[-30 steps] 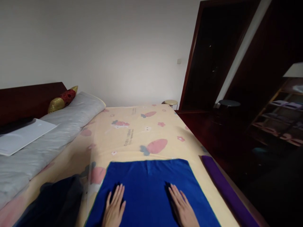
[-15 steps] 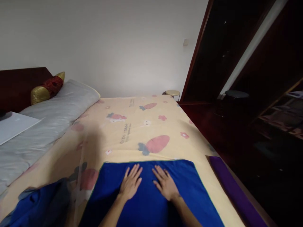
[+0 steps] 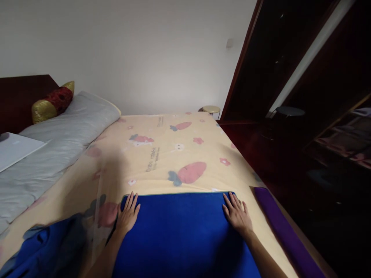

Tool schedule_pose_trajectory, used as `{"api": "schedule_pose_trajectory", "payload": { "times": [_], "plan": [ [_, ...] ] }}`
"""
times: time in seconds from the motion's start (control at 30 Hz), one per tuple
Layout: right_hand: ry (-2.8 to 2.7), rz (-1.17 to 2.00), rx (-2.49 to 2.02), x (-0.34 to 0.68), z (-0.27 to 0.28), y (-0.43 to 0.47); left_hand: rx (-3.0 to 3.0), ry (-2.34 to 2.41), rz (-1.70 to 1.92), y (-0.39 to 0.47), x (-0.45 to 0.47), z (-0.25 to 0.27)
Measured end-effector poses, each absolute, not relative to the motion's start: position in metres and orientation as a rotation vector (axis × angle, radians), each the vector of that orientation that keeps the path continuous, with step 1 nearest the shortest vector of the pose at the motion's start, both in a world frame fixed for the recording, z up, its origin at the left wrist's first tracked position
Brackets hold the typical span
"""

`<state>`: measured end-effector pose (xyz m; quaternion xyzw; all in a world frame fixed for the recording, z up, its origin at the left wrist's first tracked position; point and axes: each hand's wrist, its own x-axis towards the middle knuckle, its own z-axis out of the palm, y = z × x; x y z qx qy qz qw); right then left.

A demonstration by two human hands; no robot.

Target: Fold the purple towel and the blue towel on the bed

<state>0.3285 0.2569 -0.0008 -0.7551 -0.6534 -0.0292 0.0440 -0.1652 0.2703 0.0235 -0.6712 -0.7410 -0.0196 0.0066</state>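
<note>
A blue towel (image 3: 182,227) lies spread flat on a yellow bed sheet (image 3: 162,158) printed with carrots. My left hand (image 3: 127,214) rests palm down on the towel's far left corner, fingers apart. Flat on the far right corner lies my right hand (image 3: 237,213), fingers spread too. Neither hand holds anything.
A crumpled blue cloth (image 3: 49,247) lies at the near left. A folded purple cloth (image 3: 282,231) runs along the bed's right edge. Grey bedding (image 3: 58,139), a white laptop (image 3: 14,148) and a gold-and-red cushion (image 3: 52,104) sit at the left. Right of the bed is a dark floor with stools (image 3: 211,109).
My hands went from the towel's near part to its middle, then slid apart to its far corners. The view has tilted and shifted slightly.
</note>
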Motion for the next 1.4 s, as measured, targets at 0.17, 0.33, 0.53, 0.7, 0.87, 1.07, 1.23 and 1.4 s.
{"api": "schedule_pose_trajectory", "payload": {
  "times": [0.17,0.33,0.53,0.7,0.87,1.07,1.23,1.4],
  "plan": [
    [-1.898,-0.021,-2.2,0.23,0.018,0.258,-2.23,-2.185,-0.266,0.269,-0.079,0.036],
    [-2.256,0.39,-1.782,0.133,0.018,0.253,-2.604,-1.942,-0.287,0.258,0.005,0.026],
    [-2.295,0.334,-1.728,0.187,0.003,0.265,-2.475,-2.11,-0.207,0.258,-0.029,0.012],
    [-1.942,0.1,-2.206,0.309,-0.008,0.263,-1.952,-2.421,-0.122,0.259,-0.13,0.011],
    [-1.838,0.077,-2.349,0.35,-0.012,0.253,-1.875,-2.414,0.042,0.255,-0.181,0.013],
    [-1.813,-0.034,-2.229,0.281,0.009,0.254,-2.126,-2.225,-0.079,0.26,-0.126,0.034],
    [-2.136,0.321,-1.76,0.167,0.008,0.223,-2.748,-1.816,-0.219,0.264,-0.035,0.04],
    [-2.184,0.414,-1.561,0.096,-0.024,0.172,-2.924,-1.654,-0.181,0.267,0.009,0.028]
  ]
}}
